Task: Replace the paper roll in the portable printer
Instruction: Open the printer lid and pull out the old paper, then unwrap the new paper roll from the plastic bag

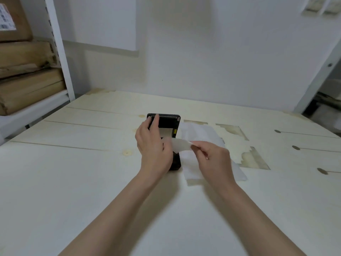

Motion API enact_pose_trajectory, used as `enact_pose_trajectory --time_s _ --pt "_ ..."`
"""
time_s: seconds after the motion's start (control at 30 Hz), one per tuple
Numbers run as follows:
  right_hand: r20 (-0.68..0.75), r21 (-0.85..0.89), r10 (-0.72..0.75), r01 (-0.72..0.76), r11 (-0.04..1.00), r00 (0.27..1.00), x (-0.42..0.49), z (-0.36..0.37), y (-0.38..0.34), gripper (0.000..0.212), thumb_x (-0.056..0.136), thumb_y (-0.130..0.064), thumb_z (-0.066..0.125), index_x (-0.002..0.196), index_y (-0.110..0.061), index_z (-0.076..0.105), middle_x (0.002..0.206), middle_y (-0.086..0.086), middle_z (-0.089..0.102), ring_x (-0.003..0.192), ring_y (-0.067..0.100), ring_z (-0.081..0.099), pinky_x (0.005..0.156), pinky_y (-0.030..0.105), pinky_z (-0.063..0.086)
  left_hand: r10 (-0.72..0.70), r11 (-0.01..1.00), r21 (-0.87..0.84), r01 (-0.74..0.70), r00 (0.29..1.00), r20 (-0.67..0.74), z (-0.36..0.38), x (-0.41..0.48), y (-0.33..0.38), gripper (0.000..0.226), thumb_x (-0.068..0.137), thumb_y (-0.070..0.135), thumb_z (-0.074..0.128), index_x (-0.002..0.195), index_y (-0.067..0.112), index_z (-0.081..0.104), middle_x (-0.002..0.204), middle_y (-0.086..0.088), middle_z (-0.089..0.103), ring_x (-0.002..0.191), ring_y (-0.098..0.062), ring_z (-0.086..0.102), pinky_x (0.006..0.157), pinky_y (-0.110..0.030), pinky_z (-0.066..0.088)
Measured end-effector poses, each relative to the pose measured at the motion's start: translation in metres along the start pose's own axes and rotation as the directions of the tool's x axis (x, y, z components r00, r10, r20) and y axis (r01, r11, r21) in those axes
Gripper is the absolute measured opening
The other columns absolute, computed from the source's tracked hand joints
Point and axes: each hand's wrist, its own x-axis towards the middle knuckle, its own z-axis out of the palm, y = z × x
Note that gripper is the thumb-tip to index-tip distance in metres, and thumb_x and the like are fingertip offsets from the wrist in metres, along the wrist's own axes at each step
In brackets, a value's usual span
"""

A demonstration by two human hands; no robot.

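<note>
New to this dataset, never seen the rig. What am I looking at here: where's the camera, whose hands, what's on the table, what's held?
There is one picture, taken by a wide-angle camera worn on a person's head, looking forward and down. There is no robot; the two bare arms are that person's own.

On the pale wooden table lies a black portable printer with its paper bay open. The left hand rests on the printer, steadying it. The right hand pinches a white paper strip in its fingers; the strip leads toward the printer. A white sheet lies flat just right of the printer. Cardboard boxes sit on a shelf at the left.
</note>
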Motion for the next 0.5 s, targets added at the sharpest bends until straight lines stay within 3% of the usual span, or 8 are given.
enact_pose_trajectory --time_s 0.07,0.13,0.23,0.3,0.4,0.5 --pt "-0.140 -0.022 0.037 -0.040 0.999 0.990 -0.001 -0.020 0.013 0.023 0.088 -0.001 0.064 0.103 -0.013 0.078 0.097 0.001 0.077 0.089 0.014 0.069 0.079 0.022 0.051 0.036 0.999 -0.024 -0.036 0.999 0.020 0.010 -0.003 0.013 0.063 0.092 0.024 0.052 0.150 0.014 0.031 0.154 -0.011 0.028 0.144 -0.027 0.016 0.119 -0.042 0.014" --pt "-0.222 -0.149 0.093 -0.128 0.980 0.971 -0.003 -0.040 0.032 0.026 0.088 0.004 0.061 0.107 -0.007 0.076 0.108 0.008 0.075 0.102 0.026 0.067 0.088 0.031 0.046 0.113 0.990 0.074 -0.122 0.987 0.113 0.024 -0.008 0.021 0.063 0.091 0.032 0.059 0.148 0.016 0.038 0.152 -0.010 0.034 0.144 -0.027 0.021 0.118 -0.044 0.015" --pt "-0.191 -0.377 0.298 -0.350 0.857 0.935 -0.011 -0.068 0.066 0.025 0.093 -0.003 0.055 0.111 0.000 0.071 0.117 0.018 0.070 0.115 0.038 0.056 0.092 0.034 0.039 0.220 0.936 0.199 -0.291 0.923 0.316 0.049 -0.026 0.028 0.057 0.089 0.038 0.061 0.142 0.027 0.045 0.150 -0.004 0.038 0.146 -0.025 0.019 0.120 -0.046 0.004" --pt "-0.144 -0.462 0.414 -0.431 0.775 0.899 -0.020 -0.081 0.082 0.023 0.094 -0.006 0.050 0.100 0.004 0.069 0.110 0.022 0.068 0.112 0.039 0.053 0.087 0.034 0.038 0.232 0.891 0.255 -0.376 0.860 0.455 0.068 -0.037 0.031 0.056 0.088 0.042 0.059 0.141 0.033 0.044 0.153 -0.002 0.034 0.149 -0.023 0.010 0.118 -0.052 -0.009" --pt "-0.072 -0.518 0.500 -0.461 0.720 0.863 -0.035 -0.089 0.097 0.021 0.093 -0.005 0.047 0.093 0.006 0.065 0.109 0.021 0.064 0.117 0.037 0.046 0.087 0.031 0.036 0.115 0.812 0.382 -0.441 0.763 0.636 0.100 -0.048 0.033 0.059 0.090 0.044 0.057 0.144 0.038 0.036 0.162 -0.007 0.013 0.151 -0.031 -0.007 0.112 -0.063 -0.015" --pt "0.027 -0.620 0.522 -0.395 0.677 0.853 -0.046 -0.089 0.107 0.035 0.096 -0.016 0.046 0.128 -0.007 0.056 0.142 0.015 0.046 0.137 0.035 0.028 0.108 0.034 0.028 -0.016 0.824 0.412 -0.390 0.710 0.704 0.119 -0.051 0.028 0.057 0.094 0.042 0.053 0.147 0.041 0.031 0.165 -0.006 -0.005 0.149 -0.037 -0.016 0.112 -0.068 -0.008"
